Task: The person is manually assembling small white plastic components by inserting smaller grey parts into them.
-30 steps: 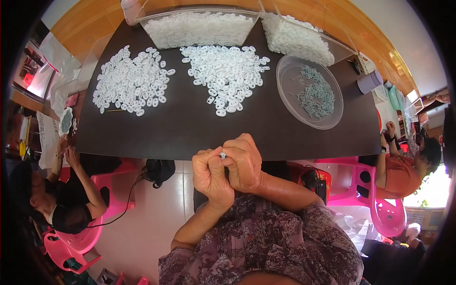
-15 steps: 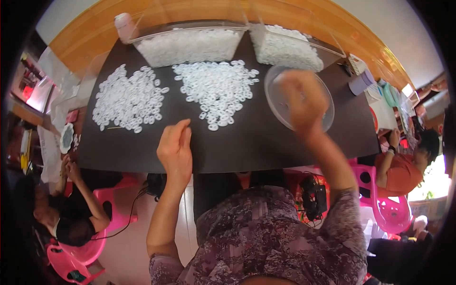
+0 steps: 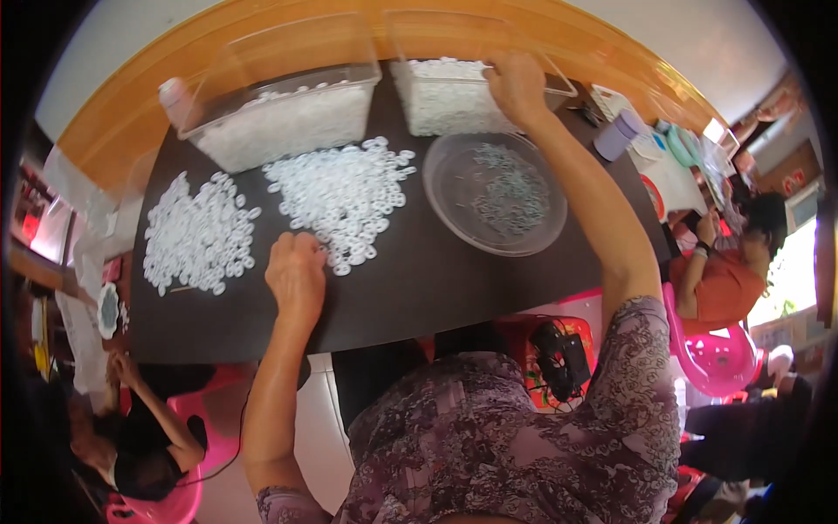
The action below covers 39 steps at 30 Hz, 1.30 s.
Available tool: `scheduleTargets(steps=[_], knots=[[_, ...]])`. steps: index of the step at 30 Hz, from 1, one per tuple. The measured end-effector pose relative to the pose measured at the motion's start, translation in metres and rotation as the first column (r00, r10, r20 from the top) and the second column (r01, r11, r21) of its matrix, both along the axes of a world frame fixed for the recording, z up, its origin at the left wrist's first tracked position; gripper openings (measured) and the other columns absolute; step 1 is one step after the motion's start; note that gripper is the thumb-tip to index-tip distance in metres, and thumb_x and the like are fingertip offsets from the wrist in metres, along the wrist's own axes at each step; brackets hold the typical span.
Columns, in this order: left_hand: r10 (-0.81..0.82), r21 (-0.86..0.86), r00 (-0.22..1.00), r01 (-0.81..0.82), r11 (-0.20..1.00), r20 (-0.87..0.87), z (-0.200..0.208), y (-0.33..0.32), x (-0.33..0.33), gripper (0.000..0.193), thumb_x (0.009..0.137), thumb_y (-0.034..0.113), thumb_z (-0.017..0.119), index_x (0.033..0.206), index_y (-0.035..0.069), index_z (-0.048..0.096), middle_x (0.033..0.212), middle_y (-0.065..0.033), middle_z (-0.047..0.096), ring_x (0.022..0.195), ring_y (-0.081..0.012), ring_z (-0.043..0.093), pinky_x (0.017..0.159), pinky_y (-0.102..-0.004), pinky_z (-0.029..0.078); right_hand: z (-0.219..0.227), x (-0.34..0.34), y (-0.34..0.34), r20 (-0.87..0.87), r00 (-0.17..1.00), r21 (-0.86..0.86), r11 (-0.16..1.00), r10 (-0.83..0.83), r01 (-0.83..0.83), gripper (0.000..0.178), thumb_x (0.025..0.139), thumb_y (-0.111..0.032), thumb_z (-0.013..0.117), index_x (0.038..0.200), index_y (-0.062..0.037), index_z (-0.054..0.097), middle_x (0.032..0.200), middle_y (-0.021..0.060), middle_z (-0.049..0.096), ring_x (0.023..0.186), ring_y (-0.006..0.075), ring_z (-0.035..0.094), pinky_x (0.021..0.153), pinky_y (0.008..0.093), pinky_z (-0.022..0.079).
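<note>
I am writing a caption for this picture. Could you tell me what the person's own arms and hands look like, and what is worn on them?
Both forearms are bare. The left hand and right hand wear no gloves, and no rings or watch can be seen. Short sleeves of a purple-grey top with a swirling paisley-like pattern cover the upper arms.

Small home-type assembly workshop — dark table point(image 3: 454, 288) w/ heaps of white rings point(image 3: 340, 196), clear tubs point(image 3: 288, 113), pink plastic chairs point(image 3: 720, 362).
</note>
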State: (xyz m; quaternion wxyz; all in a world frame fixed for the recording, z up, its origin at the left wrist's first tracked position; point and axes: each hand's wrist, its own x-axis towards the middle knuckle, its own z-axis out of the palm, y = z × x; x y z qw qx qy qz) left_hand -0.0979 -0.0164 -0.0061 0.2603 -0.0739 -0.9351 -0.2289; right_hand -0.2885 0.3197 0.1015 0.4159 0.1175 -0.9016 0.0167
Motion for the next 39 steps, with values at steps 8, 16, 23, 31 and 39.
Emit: scheduleTargets(steps=[8, 16, 23, 31, 39], knots=[[-0.067, 0.244, 0.994, 0.045, 0.969, 0.083, 0.01, -0.012, 0.018, 0.012, 0.078, 0.003, 0.064, 0.079, 0.003, 0.053, 0.066, -0.0078, 0.055, 0.054, -0.019, 0.054, 0.05, -0.0302, 0.041, -0.044, 0.106, -0.017, 0.232, 0.837, -0.206, 0.866, 0.496, -0.456, 0.009, 0.071, -0.006, 0.065, 0.08, -0.0064, 0.065, 0.077, 0.011, 0.062, 0.076, 0.0298, 0.057, 0.067, 0.0384, 0.045], [-0.344, 0.936, 0.914, -0.093, 0.341, 0.216, 0.034, -0.003, 0.065, 0.009, 0.08, 0.003, 0.067, 0.081, 0.002, 0.058, 0.07, -0.004, 0.058, 0.055, -0.0096, 0.053, 0.047, -0.0213, 0.042, -0.09, 0.126, -0.022, 0.382, 0.812, -0.102, 0.894, 0.441, -0.437, 0.008, 0.067, -0.007, 0.067, 0.068, -0.0067, 0.059, 0.069, 0.0086, 0.052, 0.071, 0.0286, 0.052, 0.061, 0.0399, 0.042], [-0.426, 0.971, 0.877, -0.158, 0.179, 0.221, 0.031, 0.007, 0.076, 0.007, 0.081, -0.001, 0.063, 0.086, -0.003, 0.06, 0.077, -0.0084, 0.062, 0.058, -0.0129, 0.057, 0.052, -0.0245, 0.047, -0.09, 0.123, -0.028, 0.429, 0.81, 0.111, 0.867, 0.4, -0.486, 0.011, 0.066, -0.003, 0.063, 0.063, -0.004, 0.052, 0.069, 0.0118, 0.052, 0.073, 0.03, 0.051, 0.064, 0.0401, 0.042], [-0.369, 0.921, 0.913, -0.019, 0.389, 0.175, 0.017, 0.011, 0.083, 0.01, 0.085, 0.004, 0.06, 0.093, -0.002, 0.063, 0.077, -0.0027, 0.057, 0.063, -0.0085, 0.052, 0.056, -0.0211, 0.043, -0.068, 0.139, -0.033, 0.404, 0.784, -0.024, 0.862, 0.472, -0.506, 0.009, 0.07, 0.0, 0.059, 0.071, -0.0035, 0.051, 0.072, 0.0125, 0.053, 0.073, 0.0324, 0.052, 0.064, 0.0412, 0.042], [-0.437, 0.98, 0.877, -0.171, 0.105, 0.199, 0.025, 0.015, 0.079, 0.012, 0.089, 0.007, 0.057, 0.097, -0.001, 0.061, 0.076, -0.0052, 0.059, 0.062, -0.0081, 0.053, 0.054, -0.0203, 0.042, -0.042, 0.18, -0.073, 0.352, 0.656, -0.579, 0.706, 0.667, -0.407, 0.01, 0.076, 0.002, 0.063, 0.084, -0.003, 0.059, 0.077, 0.0061, 0.056, 0.064, 0.0151, 0.052, 0.058, 0.0263, 0.043]])
